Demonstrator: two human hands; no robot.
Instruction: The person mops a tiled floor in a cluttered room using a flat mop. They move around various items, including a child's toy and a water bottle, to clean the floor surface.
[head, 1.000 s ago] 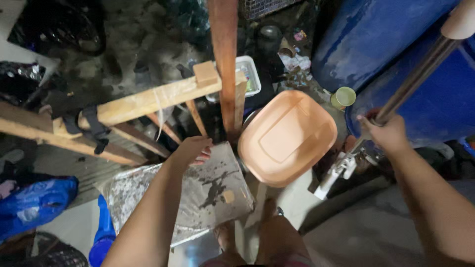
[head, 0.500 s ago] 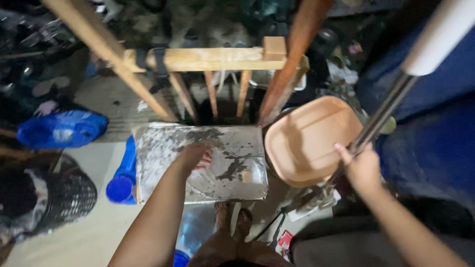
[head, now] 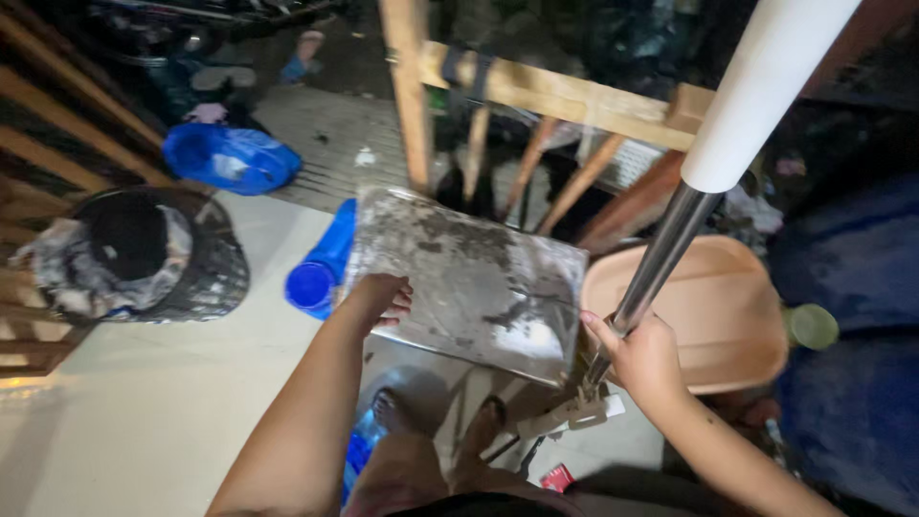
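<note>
**Two hands engaged: left on dirty metal sheet, right gripping metal pole**

At the left edge of the frame, a dark mesh basket (head: pixel 144 254) is sitting on the pale floor (head: pixel 134 412), with a blue plastic bag (head: pixel 230 158) lying above it in the upper left. Just right of these, a blue bottle (head: pixel 321 268) is lying on its side, its round end facing the camera, partly tucked under the sheet.

At centre, the left hand (head: pixel 378 299) is pressing on the near left corner of a soiled grey metal sheet (head: pixel 469 278), fingers curled loosely over the edge; whether it is gripping or only resting cannot be told. The sheet is lying flat and slightly tilted, directly below a wooden railing (head: pixel 555 96) that is crossing the upper centre of the frame. The person's bare feet (head: pixel 436 431) are showing at bottom centre.

Right of centre, the right hand (head: pixel 643 359) is closing firmly around a shiny metal pole (head: pixel 661 258), which is rising steeply to a white sleeve (head: pixel 766 86) in the upper right. The pole is standing between the sheet and a peach-coloured plastic tray (head: pixel 718 316). A small green cup (head: pixel 812 325) is touching the tray's right rim.
</note>
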